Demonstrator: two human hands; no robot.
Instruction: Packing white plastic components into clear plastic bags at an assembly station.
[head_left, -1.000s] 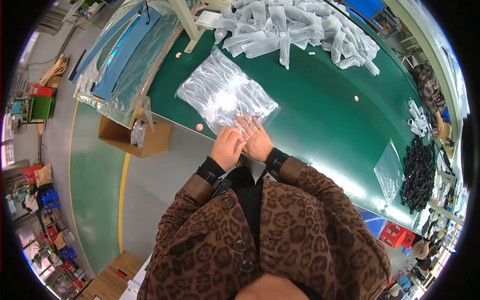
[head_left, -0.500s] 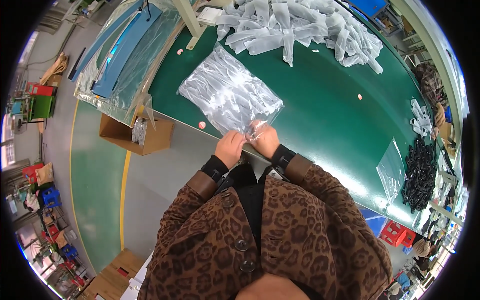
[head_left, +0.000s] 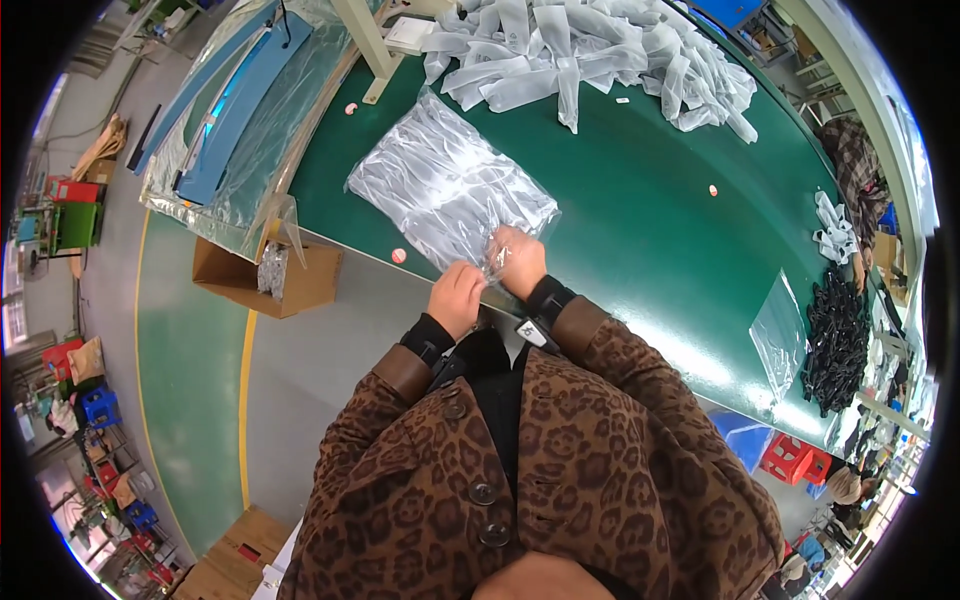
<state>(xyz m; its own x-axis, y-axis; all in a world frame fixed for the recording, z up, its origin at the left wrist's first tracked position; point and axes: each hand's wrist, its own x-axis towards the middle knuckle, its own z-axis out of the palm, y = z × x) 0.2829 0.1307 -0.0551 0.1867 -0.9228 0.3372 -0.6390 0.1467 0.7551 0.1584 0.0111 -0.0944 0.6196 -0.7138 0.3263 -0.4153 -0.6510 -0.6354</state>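
A large clear plastic bag point(head_left: 440, 175), filled with several pale translucent pieces, lies flat on the green table, its near end toward me. At that near end, by the table edge, my left hand point(head_left: 457, 298) pinches the bag's film between thumb and fingers. Just to its right and a little farther in, my right hand point(head_left: 519, 262) is closed on the crumpled film at the same end. Its fingertips are partly hidden by the shiny plastic.
A heap of frosted pouches point(head_left: 570, 45) covers the table's far side. At the right are a flat clear bag point(head_left: 780, 335) and a pile of black pieces point(head_left: 836, 340). A blue sealing machine point(head_left: 225, 115) stands at the left, above an open cardboard box point(head_left: 310, 285).
My right hand has moved slightly up and inward over the bag's near end, apart from the left hand. The left hand keeps its pinch; the whole view has shifted a little.
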